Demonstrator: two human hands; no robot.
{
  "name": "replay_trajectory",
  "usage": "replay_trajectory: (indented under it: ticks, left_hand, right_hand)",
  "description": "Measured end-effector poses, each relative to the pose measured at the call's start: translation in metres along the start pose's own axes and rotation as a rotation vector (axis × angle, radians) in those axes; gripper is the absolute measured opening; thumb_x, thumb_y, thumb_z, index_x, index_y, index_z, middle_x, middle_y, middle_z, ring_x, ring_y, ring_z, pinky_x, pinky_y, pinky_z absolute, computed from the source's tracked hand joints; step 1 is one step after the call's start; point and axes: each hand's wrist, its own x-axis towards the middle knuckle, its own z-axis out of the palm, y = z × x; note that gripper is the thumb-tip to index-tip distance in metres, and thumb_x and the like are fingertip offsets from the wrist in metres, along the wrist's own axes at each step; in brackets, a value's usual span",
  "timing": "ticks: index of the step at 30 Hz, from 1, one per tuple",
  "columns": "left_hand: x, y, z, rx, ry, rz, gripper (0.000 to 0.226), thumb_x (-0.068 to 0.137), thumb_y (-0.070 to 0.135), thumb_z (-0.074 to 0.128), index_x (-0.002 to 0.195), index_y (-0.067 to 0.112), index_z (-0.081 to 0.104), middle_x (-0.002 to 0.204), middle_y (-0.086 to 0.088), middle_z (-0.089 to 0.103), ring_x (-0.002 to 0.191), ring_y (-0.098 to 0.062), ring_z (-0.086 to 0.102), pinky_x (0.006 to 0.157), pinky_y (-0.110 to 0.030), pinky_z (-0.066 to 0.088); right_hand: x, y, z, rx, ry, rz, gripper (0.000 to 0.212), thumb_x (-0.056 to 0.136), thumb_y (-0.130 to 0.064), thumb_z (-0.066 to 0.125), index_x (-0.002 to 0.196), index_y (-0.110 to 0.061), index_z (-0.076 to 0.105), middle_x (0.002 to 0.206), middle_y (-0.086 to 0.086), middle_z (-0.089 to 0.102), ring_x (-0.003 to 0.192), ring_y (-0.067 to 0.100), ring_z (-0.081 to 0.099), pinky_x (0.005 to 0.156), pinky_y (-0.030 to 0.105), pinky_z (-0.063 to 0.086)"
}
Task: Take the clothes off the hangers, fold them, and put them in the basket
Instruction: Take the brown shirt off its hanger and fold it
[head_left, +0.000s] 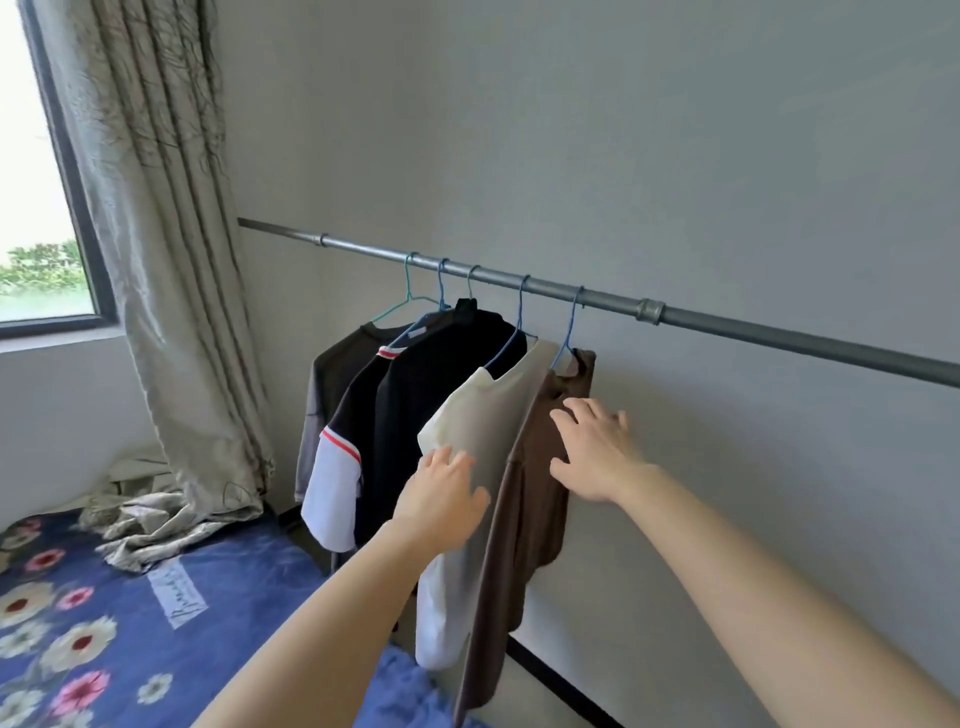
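Note:
Several garments hang on wire hangers from a grey metal rail (727, 325). Nearest me hangs a brown shirt (524, 519) on a blue hanger (569, 332), then a cream shirt (483, 410), a black shirt (441, 374), a black shirt with white sleeves (332, 493) and a dark grey shirt (332, 364) at the far end. My right hand (595, 449) lies open over the brown shirt's shoulder, fingers spread. My left hand (441, 499) is open against the cream shirt's front. No basket is in view.
A bed with a blue floral cover (104, 613) fills the lower left. A beige curtain (156, 260) hangs by the window (31, 182) and bunches on the bed. The grey wall (675, 156) runs close behind the rail.

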Motion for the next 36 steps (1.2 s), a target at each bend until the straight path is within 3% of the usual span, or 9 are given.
replay_trajectory:
  ticks: [6, 11, 14, 19, 24, 27, 29, 33, 36]
  left_hand:
    - [0.087, 0.041, 0.018, -0.065, 0.075, -0.04, 0.049, 0.1, 0.038, 0.041, 0.145, 0.018, 0.038, 0.148, 0.0, 0.037, 0.138, -0.019, 0.031, 0.104, -0.032, 0.037]
    - [0.151, 0.076, 0.028, -0.12, 0.121, -0.107, 0.049, 0.099, 0.038, 0.044, 0.143, 0.02, 0.037, 0.146, 0.001, 0.04, 0.134, -0.018, 0.036, 0.1, -0.032, 0.04]
    - [0.178, 0.093, 0.036, -0.132, 0.178, -0.152, 0.048, 0.098, 0.036, 0.047, 0.142, 0.017, 0.037, 0.142, 0.0, 0.045, 0.13, -0.02, 0.043, 0.097, -0.033, 0.042]
    - [0.207, 0.106, 0.05, -0.186, 0.301, -0.201, 0.026, 0.102, 0.037, 0.041, 0.112, 0.023, 0.06, 0.103, 0.005, 0.066, 0.094, -0.018, 0.062, 0.075, -0.032, 0.05]
    - [0.211, 0.11, 0.033, -0.24, 0.429, -0.166, 0.031, 0.103, 0.04, 0.041, 0.08, 0.023, 0.055, 0.076, 0.008, 0.062, 0.071, -0.013, 0.059, 0.067, -0.037, 0.051]
    - [0.203, 0.112, 0.02, -0.306, 0.472, -0.139, 0.033, 0.101, 0.038, 0.046, 0.079, 0.019, 0.062, 0.07, 0.005, 0.064, 0.065, -0.011, 0.061, 0.066, -0.041, 0.054]
    - [0.189, 0.113, 0.016, -0.355, 0.494, -0.141, 0.032, 0.101, 0.036, 0.048, 0.081, 0.019, 0.066, 0.07, 0.004, 0.066, 0.063, -0.008, 0.061, 0.064, -0.034, 0.054]
    - [0.15, 0.106, 0.016, -0.447, 0.498, -0.133, 0.03, 0.1, 0.028, 0.052, 0.076, 0.022, 0.068, 0.068, 0.003, 0.066, 0.066, -0.007, 0.061, 0.056, -0.022, 0.046]
    - [0.118, 0.09, 0.014, -0.469, 0.496, -0.13, 0.028, 0.099, 0.024, 0.055, 0.076, 0.027, 0.071, 0.07, 0.007, 0.068, 0.069, -0.007, 0.063, 0.061, -0.017, 0.047]
  right_hand:
    - [0.088, 0.066, -0.005, 0.014, 0.136, -0.008, 0.053, 0.092, -0.034, 0.047, 0.141, -0.017, 0.038, 0.149, 0.003, 0.034, 0.137, 0.023, 0.027, 0.106, 0.042, 0.026]
    - [0.15, 0.115, -0.027, -0.103, 0.438, -0.133, 0.04, 0.09, -0.021, 0.048, 0.129, -0.011, 0.045, 0.138, 0.007, 0.042, 0.13, 0.026, 0.035, 0.107, 0.042, 0.026]
    - [0.178, 0.136, -0.03, -0.114, 0.449, -0.1, 0.04, 0.091, -0.019, 0.048, 0.131, -0.01, 0.042, 0.13, 0.008, 0.047, 0.12, 0.027, 0.043, 0.102, 0.039, 0.032]
    - [0.193, 0.15, -0.011, -0.244, 0.437, -0.027, 0.05, 0.09, -0.024, 0.049, 0.136, -0.008, 0.039, 0.111, 0.01, 0.057, 0.095, 0.026, 0.055, 0.082, 0.035, 0.039]
    - [0.206, 0.154, 0.002, -0.311, 0.556, 0.005, 0.056, 0.077, -0.034, 0.063, 0.125, -0.007, 0.056, 0.089, 0.012, 0.062, 0.075, 0.026, 0.056, 0.068, 0.036, 0.04]
    - [0.205, 0.152, 0.002, -0.292, 0.574, -0.01, 0.056, 0.084, -0.04, 0.057, 0.129, -0.006, 0.053, 0.097, 0.013, 0.064, 0.083, 0.028, 0.058, 0.075, 0.037, 0.042]
    - [0.202, 0.15, 0.001, -0.233, 0.591, -0.015, 0.055, 0.09, -0.04, 0.051, 0.133, -0.007, 0.049, 0.108, 0.014, 0.063, 0.095, 0.029, 0.058, 0.085, 0.039, 0.041]
    - [0.187, 0.136, 0.011, 0.078, 0.626, -0.191, 0.032, 0.089, -0.029, 0.054, 0.114, -0.011, 0.062, 0.132, 0.014, 0.053, 0.125, 0.031, 0.043, 0.108, 0.047, 0.016]
    - [0.164, 0.112, 0.03, 0.466, 0.442, -0.355, 0.022, 0.091, -0.026, 0.055, 0.108, -0.019, 0.066, 0.117, -0.003, 0.062, 0.117, 0.017, 0.05, 0.11, 0.041, 0.016]
